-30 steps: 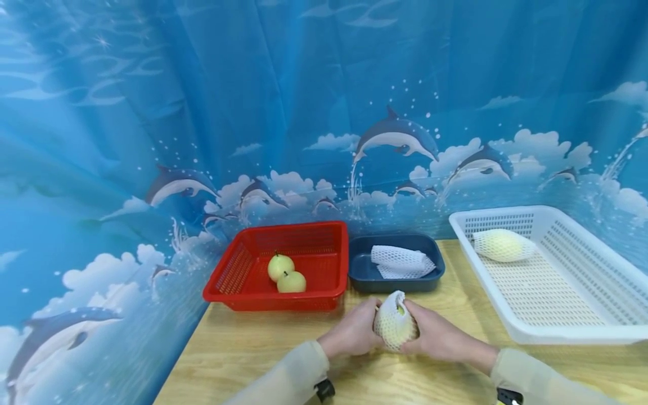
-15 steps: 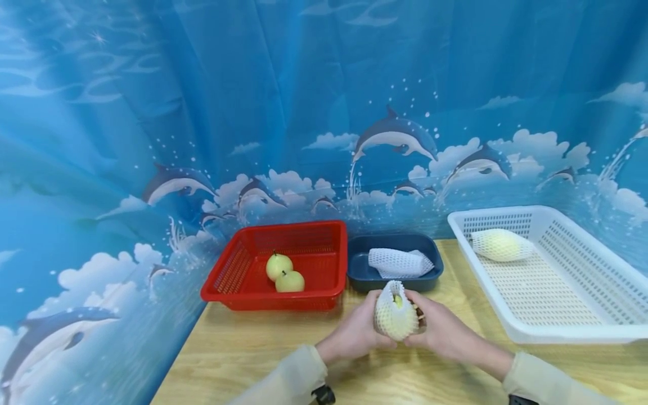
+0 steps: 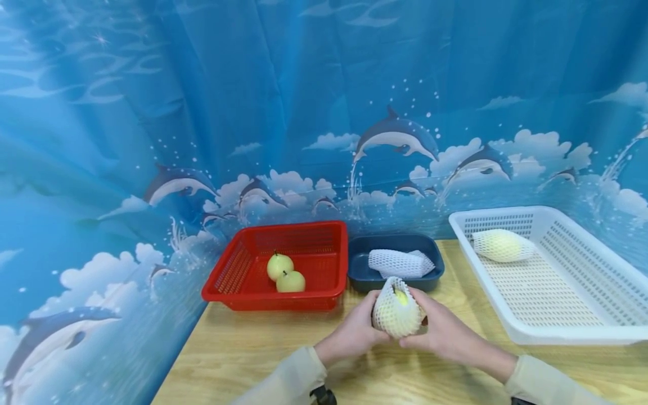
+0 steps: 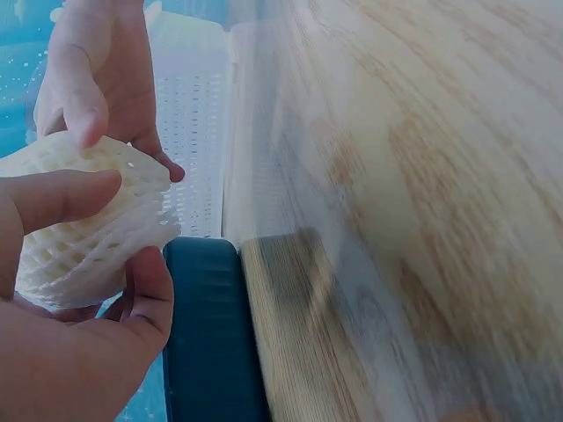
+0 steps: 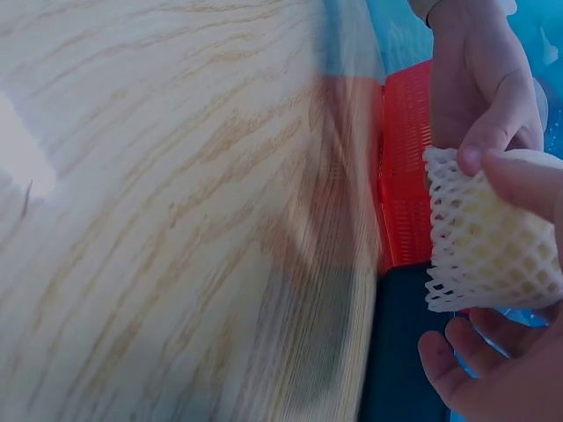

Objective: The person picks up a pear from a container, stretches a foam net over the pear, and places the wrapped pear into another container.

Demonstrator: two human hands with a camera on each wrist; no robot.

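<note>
A yellow-green pear in a white foam net sleeve [image 3: 396,318] is held between both hands above the table. My left hand [image 3: 354,327] grips its left side; in the left wrist view the thumb [image 4: 75,195] lies over the net and curled fingers are below. My right hand [image 3: 439,326] holds the other side, its thumb [image 5: 528,186] on the net in the right wrist view and several fingers curled beneath. The net's top gapes, and a patch of pear shows through it. Most of the fruit is covered by mesh.
A red basket [image 3: 283,301] with two bare pears [image 3: 280,266] stands at the back left. Beside it, a dark blue tray [image 3: 364,284] holds empty foam nets [image 3: 400,263]. On the right, a white basket [image 3: 562,334] contains a netted pear [image 3: 501,246].
Both hands have turned the netted pear and raised it slightly, so the net's opening shows wider. The right hand and forearm have shifted a little right. The baskets stay put.
</note>
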